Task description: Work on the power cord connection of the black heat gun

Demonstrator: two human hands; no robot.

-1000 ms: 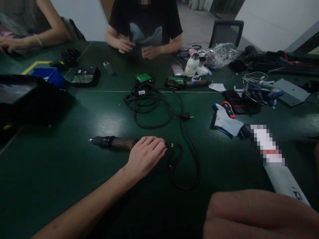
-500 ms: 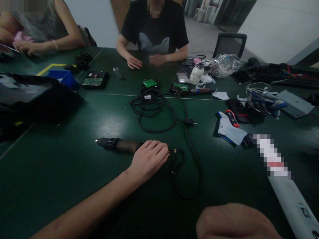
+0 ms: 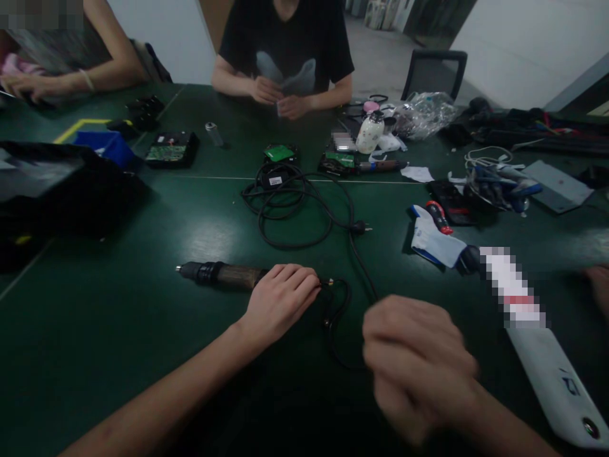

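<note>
My left hand [image 3: 281,293] lies over the rear end of an electric screwdriver [image 3: 238,276], with its fingers bent around the body. The screwdriver lies flat, its tip pointing left, and a thin black cord leaves its rear on the right. My right hand [image 3: 419,362] is raised over the table at the lower right, slightly blurred. Its fingers are curled closed, and whatever they may hold is hidden. Behind it runs part of a coiled black power cable [image 3: 295,246] with a plug [image 3: 360,227] and a small black adapter box [image 3: 275,180].
Circuit-board units [image 3: 280,153] stand along the table's seam. At right are a glove [image 3: 435,241], a red-and-black screwdriver [image 3: 438,217] and a long white bar [image 3: 547,374]. A black bag [image 3: 52,209] and blue bin [image 3: 107,146] are at left. Two people sit opposite.
My right hand has risen from the bottom edge further into view. My left hand stays on the electric screwdriver. The person opposite has brought their hands together.
</note>
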